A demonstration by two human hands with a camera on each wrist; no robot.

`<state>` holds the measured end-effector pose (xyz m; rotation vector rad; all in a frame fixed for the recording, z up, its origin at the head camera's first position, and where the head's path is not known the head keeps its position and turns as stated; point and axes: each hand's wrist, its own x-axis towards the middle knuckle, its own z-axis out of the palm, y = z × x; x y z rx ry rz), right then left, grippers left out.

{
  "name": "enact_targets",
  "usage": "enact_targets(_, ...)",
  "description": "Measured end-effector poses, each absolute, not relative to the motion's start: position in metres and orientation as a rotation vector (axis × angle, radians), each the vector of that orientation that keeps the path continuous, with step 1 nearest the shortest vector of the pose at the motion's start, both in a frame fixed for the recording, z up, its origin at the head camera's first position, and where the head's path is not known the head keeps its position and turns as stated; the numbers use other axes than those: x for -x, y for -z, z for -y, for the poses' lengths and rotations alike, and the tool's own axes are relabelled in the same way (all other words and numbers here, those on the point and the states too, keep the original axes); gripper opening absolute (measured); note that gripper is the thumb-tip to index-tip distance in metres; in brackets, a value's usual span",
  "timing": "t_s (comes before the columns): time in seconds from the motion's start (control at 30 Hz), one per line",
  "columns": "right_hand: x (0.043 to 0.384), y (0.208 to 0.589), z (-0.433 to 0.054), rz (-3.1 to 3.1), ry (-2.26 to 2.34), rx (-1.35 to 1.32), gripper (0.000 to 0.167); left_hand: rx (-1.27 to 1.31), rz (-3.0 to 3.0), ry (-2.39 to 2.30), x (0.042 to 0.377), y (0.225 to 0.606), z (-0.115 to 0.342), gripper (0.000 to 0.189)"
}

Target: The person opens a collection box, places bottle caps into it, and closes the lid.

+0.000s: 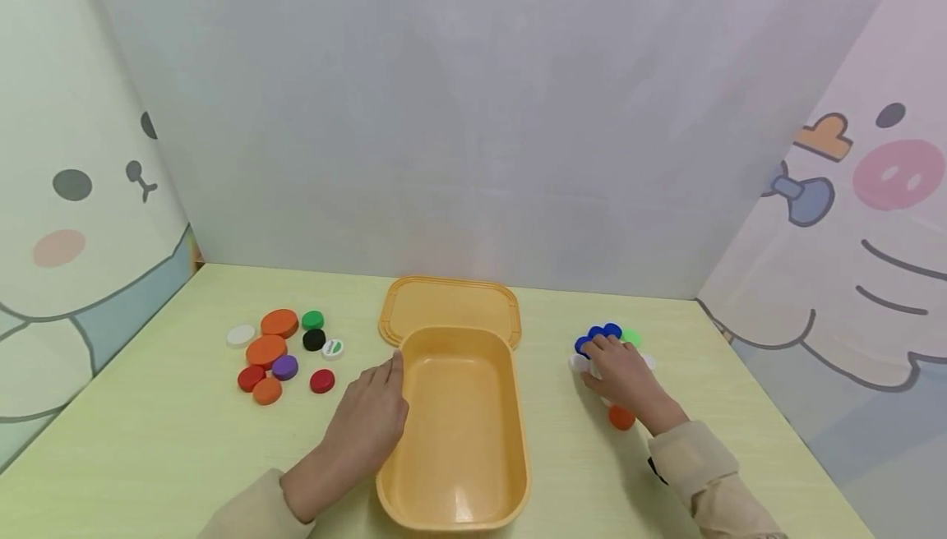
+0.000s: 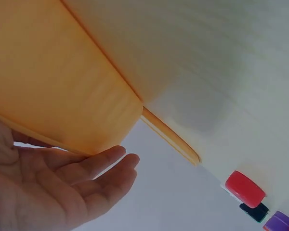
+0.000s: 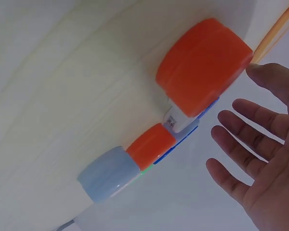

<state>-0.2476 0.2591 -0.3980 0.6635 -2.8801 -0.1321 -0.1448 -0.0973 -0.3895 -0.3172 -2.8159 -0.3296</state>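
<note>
My left hand (image 1: 368, 420) rests along the left rim of a yellow-orange plastic tub (image 1: 459, 457), fingers fairly straight. In the left wrist view the fingers (image 2: 94, 166) lie against the tub's edge. My right hand (image 1: 627, 375) reaches over a group of bottle caps on the right, fingers spread. Around it are blue caps (image 1: 611, 331), a light green cap (image 1: 631, 338), a white cap (image 1: 578, 364) and an orange cap (image 1: 621, 418). In the right wrist view the thumb is beside a large orange cap (image 3: 202, 67), with no cap between the fingers.
Left of the tub lie several loose caps, among them orange (image 1: 266, 352), green (image 1: 313, 320), black (image 1: 314, 340), purple (image 1: 284, 367) and red (image 1: 321, 381). A matching lid (image 1: 451, 309) lies behind the tub. A grey-white backdrop (image 1: 473, 112) stands at the table's back edge.
</note>
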Motion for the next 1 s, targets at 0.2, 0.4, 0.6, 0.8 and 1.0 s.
enact_targets(0.2, 0.251, 0.3993, -0.2573, 2.901, 0.176, -0.679, 0.036, 0.322, 2.811, 0.301, 0.1509, 0.3879, 0.0973, 0.052)
enact_targets(0.4, 0.2527, 0.4022, -0.2578, 2.892, 0.194, -0.695, 0.035, 0.311, 2.871, 0.303, 0.1515, 0.3845, 0.096, 0.053)
enact_targets(0.6, 0.2537, 0.4037, -0.2585, 2.893, 0.201, -0.696, 0.035, 0.296, 2.891, 0.307, 0.1525, 0.3851, 0.0957, 0.053)
enact_targets(0.8, 0.2553, 0.4051, -0.2582, 2.885, 0.183, -0.705, 0.034, 0.281, 2.89, 0.316, 0.1547, 0.3872, 0.0965, 0.053)
enact_targets(1.0, 0.2565, 0.4052, -0.2577, 2.873, 0.156, -0.712, 0.034, 0.288, 2.863, 0.344, 0.1551, 0.3891, 0.0978, 0.053)
